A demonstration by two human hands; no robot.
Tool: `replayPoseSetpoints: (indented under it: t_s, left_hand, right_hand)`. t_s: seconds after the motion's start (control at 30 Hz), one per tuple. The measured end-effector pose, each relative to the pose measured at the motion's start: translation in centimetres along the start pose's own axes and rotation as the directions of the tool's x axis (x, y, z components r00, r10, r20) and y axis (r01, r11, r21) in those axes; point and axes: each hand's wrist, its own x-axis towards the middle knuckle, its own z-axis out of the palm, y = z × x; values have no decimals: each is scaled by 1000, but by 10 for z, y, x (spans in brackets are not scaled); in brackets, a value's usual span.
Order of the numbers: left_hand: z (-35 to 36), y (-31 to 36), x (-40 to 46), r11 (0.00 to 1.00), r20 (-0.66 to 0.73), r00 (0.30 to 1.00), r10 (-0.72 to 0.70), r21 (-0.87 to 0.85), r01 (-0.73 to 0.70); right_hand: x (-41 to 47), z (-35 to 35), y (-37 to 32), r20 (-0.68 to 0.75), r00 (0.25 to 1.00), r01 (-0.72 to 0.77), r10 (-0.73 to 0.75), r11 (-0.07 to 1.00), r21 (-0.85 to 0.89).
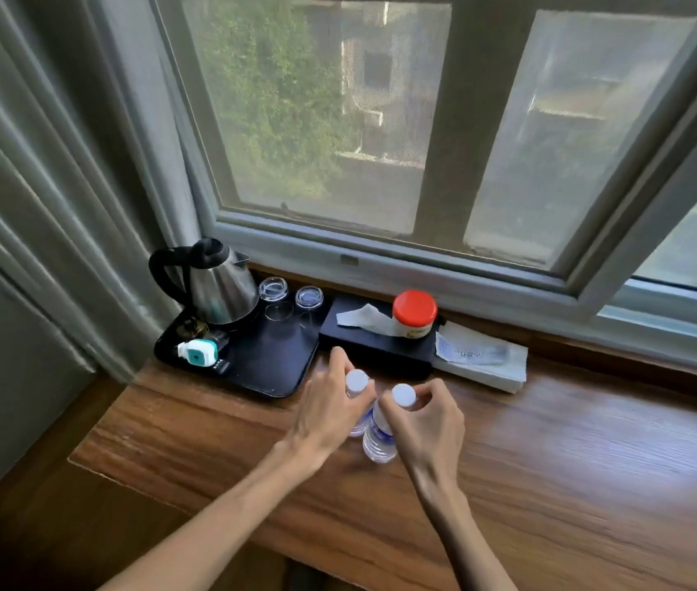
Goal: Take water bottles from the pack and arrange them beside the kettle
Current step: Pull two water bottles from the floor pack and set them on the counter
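A wooden counter (551, 471) with a visible grain is seen running beneath a window. On its far left corner a black tray (270, 368) is set, and just beside it a black tissue box (376, 347) (a white tissue is pulled up from its slot). To the right of the box, a flat white packet (483, 360) is laid. In front of the tray and box, two clear water bottles (378, 432) with white caps are stood upright, close together.
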Motion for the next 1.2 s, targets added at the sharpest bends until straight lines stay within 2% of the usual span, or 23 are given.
replayPoseSetpoints:
  t_s: [0.17,0.4,0.83,1.2]
  left_hand:
    - [0,-16,46,998,73,996,58,-10,-57]
    - [2,-19,92,994,90,991,100,-48,-96]
    - [4,-23,129,997,44,996,76,-32,-75]
    - [4,-30,129,992,42,993,109,-63,-106]
  right_hand:
    - [21,34,-7,-89,995,-54,53,999,-7]
    - [55,59,-13,-129,991,-24,19,999,-32]
    - [97,74,-20,-109,991,60,-73,991,-117]
    - [102,77,-15,-77,996,45,-52,994,-95]
